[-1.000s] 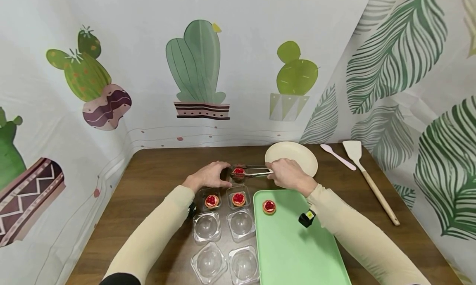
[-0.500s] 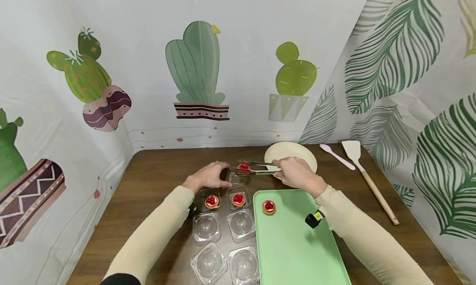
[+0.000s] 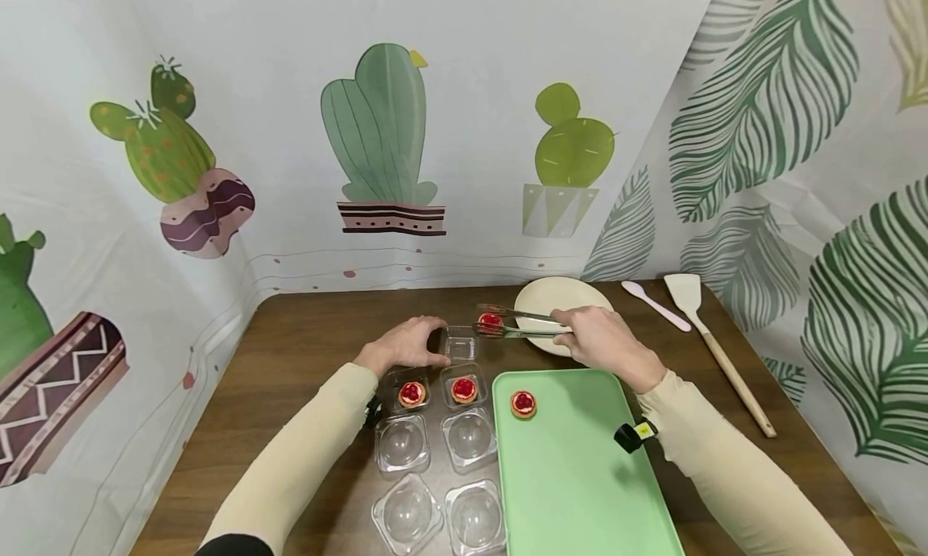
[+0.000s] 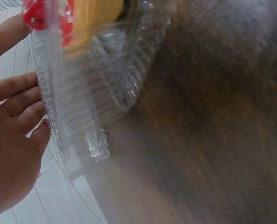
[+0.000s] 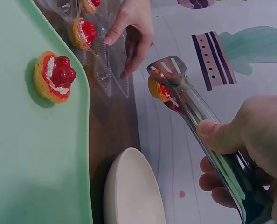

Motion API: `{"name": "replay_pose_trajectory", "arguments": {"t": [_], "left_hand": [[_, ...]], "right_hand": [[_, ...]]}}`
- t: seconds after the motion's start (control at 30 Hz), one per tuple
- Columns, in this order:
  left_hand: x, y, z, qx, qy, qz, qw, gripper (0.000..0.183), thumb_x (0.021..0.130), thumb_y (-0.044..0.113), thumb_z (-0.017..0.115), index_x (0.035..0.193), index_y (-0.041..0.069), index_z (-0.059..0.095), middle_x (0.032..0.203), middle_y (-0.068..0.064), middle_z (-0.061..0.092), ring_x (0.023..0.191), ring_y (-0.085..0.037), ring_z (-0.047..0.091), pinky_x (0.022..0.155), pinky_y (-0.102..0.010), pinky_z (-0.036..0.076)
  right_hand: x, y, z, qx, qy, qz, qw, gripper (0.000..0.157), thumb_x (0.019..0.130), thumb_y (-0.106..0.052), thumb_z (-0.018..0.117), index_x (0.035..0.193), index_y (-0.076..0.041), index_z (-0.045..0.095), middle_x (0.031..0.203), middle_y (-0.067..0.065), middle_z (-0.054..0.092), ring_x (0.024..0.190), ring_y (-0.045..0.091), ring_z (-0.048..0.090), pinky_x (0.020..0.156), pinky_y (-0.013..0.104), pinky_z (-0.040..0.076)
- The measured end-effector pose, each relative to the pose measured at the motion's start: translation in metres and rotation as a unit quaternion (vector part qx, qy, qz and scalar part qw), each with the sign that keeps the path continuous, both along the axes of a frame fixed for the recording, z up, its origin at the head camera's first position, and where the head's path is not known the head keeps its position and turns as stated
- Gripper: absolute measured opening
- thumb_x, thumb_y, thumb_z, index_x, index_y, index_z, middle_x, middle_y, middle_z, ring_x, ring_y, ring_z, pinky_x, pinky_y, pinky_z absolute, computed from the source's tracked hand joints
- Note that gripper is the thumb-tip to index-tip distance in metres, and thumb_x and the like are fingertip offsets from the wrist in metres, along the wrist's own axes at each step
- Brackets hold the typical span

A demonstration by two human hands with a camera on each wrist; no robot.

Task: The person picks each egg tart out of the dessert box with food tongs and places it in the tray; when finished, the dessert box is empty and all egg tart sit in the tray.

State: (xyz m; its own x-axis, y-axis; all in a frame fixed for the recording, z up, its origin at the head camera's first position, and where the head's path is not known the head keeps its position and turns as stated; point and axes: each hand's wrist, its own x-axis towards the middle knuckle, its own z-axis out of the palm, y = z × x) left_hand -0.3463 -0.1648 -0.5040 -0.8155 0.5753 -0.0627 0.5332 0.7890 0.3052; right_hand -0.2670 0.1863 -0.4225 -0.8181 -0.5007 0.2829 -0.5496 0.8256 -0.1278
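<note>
In my right hand I grip metal tongs, and a red-topped tart sits between their slotted ends, raised to the right of a clear plastic box. My left hand holds that box at its left side, thumb at the near corner and fingers at the far one. Nearer me, two more clear boxes each hold a tart: one left tart and one right tart. Another tart lies on the green tray.
Several clear domed containers line the tray's left side. Behind the tray stands a cream plate, partly behind the tongs. A pink spoon and a white spatula with a wooden handle lie at the back right.
My right hand has moved right with the tongs, carrying the tart out from over the far box toward the plate. My left hand has stayed at the box.
</note>
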Motion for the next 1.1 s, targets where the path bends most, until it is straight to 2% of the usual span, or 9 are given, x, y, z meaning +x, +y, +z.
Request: {"name": "replay_pose_trajectory", "arguments": {"t": [0.2,0.43,0.6,0.8,1.0,1.1], "left_hand": [[0.0,0.0,0.0,-0.003,0.001,0.003,1.0,0.075,0.076,0.052,0.076,0.135,0.011,0.054,0.132,-0.008,0.06,0.118,-0.023,0.057,0.103,-0.038,0.046],[0.001,0.0,-0.001,-0.001,-0.002,0.009,1.0,0.076,0.076,0.053,0.076,0.136,0.012,0.054,0.132,-0.008,0.059,0.118,-0.024,0.057,0.103,-0.039,0.046],[0.002,-0.002,0.001,-0.001,-0.003,0.021,0.9998,0.076,0.076,0.054,0.076,0.136,0.013,0.054,0.134,-0.008,0.058,0.12,-0.025,0.056,0.104,-0.041,0.046],[0.002,-0.004,0.002,0.0,-0.005,0.023,0.9997,0.076,0.076,0.054,0.076,0.136,0.012,0.054,0.136,-0.009,0.057,0.124,-0.027,0.054,0.106,-0.043,0.044],[0.002,-0.006,0.001,-0.003,-0.005,0.027,0.9996,0.079,0.076,0.056,0.075,0.137,0.011,0.052,0.138,-0.01,0.056,0.126,-0.028,0.053,0.107,-0.044,0.043],[0.003,-0.006,0.0,-0.001,-0.004,0.026,0.9997,0.079,0.076,0.055,0.075,0.137,0.011,0.052,0.137,-0.01,0.056,0.124,-0.028,0.054,0.105,-0.044,0.045]], "right_hand": [[0.01,0.015,0.0,-0.009,-0.003,-0.014,1.0,0.029,0.085,-0.024,0.076,0.111,-0.014,0.069,0.089,0.005,0.073,0.063,0.015,0.059,0.047,0.035,0.045],[0.029,0.038,-0.004,-0.029,-0.01,-0.028,0.999,0.032,0.084,-0.022,0.077,0.113,-0.014,0.069,0.071,-0.005,0.065,0.057,0.009,0.051,0.045,0.031,0.04],[0.043,0.053,-0.011,-0.027,0.001,-0.029,0.999,0.03,0.081,-0.022,0.079,0.108,-0.014,0.069,0.07,-0.006,0.062,0.056,0.008,0.05,0.045,0.03,0.039],[0.059,0.065,-0.018,-0.03,-0.006,-0.044,0.999,0.039,0.079,-0.022,0.08,0.115,-0.009,0.07,0.085,0.002,0.072,0.06,0.01,0.054,0.046,0.029,0.039],[0.072,0.07,-0.028,-0.025,-0.008,-0.042,0.999,0.043,0.079,-0.022,0.08,0.117,-0.004,0.07,0.102,0.01,0.074,0.075,0.024,0.069,0.048,0.032,0.045],[0.078,0.073,-0.031,-0.022,-0.015,-0.046,0.999,0.043,0.079,-0.021,0.08,0.117,-0.004,0.07,0.103,0.011,0.074,0.078,0.027,0.07,0.049,0.033,0.047]]}}
